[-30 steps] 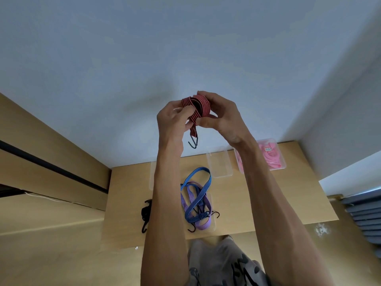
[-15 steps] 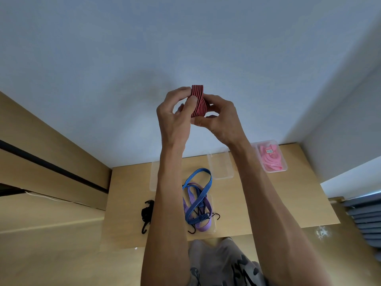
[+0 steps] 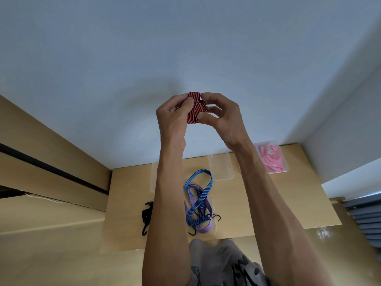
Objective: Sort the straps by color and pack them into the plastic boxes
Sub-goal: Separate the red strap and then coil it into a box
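Fingers (image 3: 188, 104) of the left hand (image 3: 173, 118) and right hand (image 3: 223, 116) pinch a folded red strap (image 3: 194, 107), held up in front of the wall, well above the counter (image 3: 257, 203). Bundle looks tight; best to keep the folds pressed flat so it doesn't spring open. Below: blue strap (image 3: 201, 189) crossed over a purple strap (image 3: 201, 227), an empty clear box (image 3: 220, 168), a box of pink straps (image 3: 272, 157), and a black strap (image 3: 146, 214) lying apart.
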